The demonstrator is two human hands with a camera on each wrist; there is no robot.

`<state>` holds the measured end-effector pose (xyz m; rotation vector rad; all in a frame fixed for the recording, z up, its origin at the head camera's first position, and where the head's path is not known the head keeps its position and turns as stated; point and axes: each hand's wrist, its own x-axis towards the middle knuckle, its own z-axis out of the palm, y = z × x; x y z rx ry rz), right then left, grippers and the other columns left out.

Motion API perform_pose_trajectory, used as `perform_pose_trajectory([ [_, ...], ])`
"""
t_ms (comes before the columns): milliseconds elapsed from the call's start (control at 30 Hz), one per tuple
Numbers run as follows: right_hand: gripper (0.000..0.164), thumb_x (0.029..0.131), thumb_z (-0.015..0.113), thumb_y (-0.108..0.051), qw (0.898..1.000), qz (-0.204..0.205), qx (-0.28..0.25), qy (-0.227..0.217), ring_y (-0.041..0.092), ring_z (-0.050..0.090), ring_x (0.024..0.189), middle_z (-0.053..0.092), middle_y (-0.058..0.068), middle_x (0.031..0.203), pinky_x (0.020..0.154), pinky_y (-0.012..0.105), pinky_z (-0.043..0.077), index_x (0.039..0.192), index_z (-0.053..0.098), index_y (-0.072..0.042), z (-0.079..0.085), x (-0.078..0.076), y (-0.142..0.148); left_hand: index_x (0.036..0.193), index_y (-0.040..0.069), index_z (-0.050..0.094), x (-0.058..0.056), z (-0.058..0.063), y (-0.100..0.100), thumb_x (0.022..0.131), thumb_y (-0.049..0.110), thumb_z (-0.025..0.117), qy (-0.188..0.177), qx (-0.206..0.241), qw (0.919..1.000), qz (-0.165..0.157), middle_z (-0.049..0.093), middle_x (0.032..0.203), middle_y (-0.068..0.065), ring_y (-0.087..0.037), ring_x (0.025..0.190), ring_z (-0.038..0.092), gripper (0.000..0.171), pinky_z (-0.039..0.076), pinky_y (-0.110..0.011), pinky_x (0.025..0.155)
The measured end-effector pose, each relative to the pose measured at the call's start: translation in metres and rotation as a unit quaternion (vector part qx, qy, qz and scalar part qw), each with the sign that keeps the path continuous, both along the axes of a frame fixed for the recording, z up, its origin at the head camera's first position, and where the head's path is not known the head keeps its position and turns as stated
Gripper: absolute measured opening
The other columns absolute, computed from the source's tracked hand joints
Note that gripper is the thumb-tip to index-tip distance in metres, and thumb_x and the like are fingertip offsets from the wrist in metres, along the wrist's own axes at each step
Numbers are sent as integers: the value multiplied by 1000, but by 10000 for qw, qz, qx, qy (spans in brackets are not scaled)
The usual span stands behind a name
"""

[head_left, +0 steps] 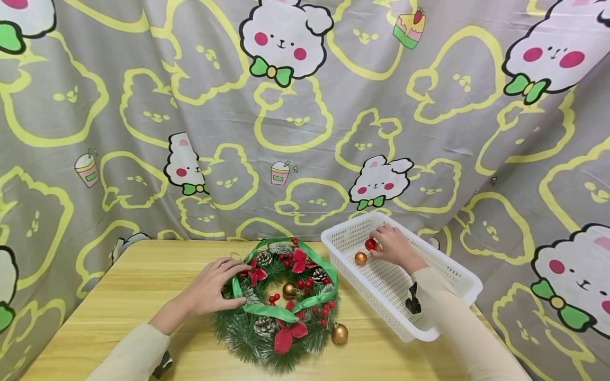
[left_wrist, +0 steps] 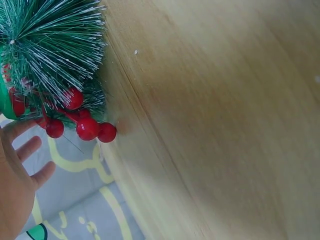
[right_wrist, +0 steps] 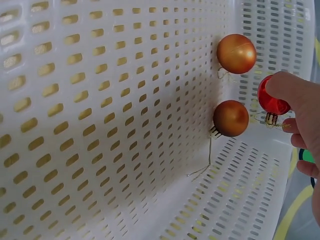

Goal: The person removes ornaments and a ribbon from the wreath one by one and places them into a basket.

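Observation:
My right hand is inside the white plastic basket, thumb and fingers pinching a shiny red Christmas bauble. Two gold baubles lie beside it at that end of the basket: one gold bauble and a second gold bauble. On the table, my left hand rests against the left side of a green Christmas wreath, its fingers fairly straight. The wreath carries pine cones, red flowers, red berries and a green ribbon.
One gold bauble sits at the wreath's middle, and another gold bauble is at its right edge near the basket. The wooden table meets a grey patterned curtain at the back.

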<state>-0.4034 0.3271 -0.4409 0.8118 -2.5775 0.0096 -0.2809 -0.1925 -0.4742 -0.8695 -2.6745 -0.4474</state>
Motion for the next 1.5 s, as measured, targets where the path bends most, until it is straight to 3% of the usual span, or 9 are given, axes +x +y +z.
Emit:
perform_pose_trajectory([
  [367, 31, 79, 84, -23, 9990, 148, 403, 122, 30, 56, 93, 62, 10, 96, 79, 51, 52, 101, 69, -6, -8, -8, -6, 148, 28, 52, 0, -2, 1, 84, 64, 71, 26, 7, 10000, -24, 55, 149, -7, -39, 140, 45, 76, 37, -69, 110],
  [1000, 28, 85, 83, -20, 9976, -158, 388, -553, 25, 52, 85, 59, 9, 93, 66, 43, 48, 108, 72, -11, -14, -8, -4, 148, 28, 52, 0, 0, 1, 84, 65, 71, 16, 14, 10000, -10, 55, 149, -6, -38, 140, 46, 77, 37, -69, 110],
  [1200, 31, 85, 83, -22, 9954, -197, 408, -840, 24, 53, 87, 60, 7, 96, 70, 42, 47, 112, 72, -10, -13, -6, -6, 148, 28, 53, 1, 0, 1, 84, 65, 71, 28, 30, 10000, -16, 55, 149, -5, -36, 139, 46, 76, 38, -67, 109],
  [1500, 30, 86, 82, -19, 9948, -241, 380, -909, 25, 53, 88, 61, 7, 96, 71, 44, 49, 112, 72, -9, -12, -7, -8, 148, 28, 53, 2, 1, 1, 84, 64, 72, 38, 34, 10000, 2, 55, 149, -5, -36, 139, 46, 76, 38, -68, 109],
])
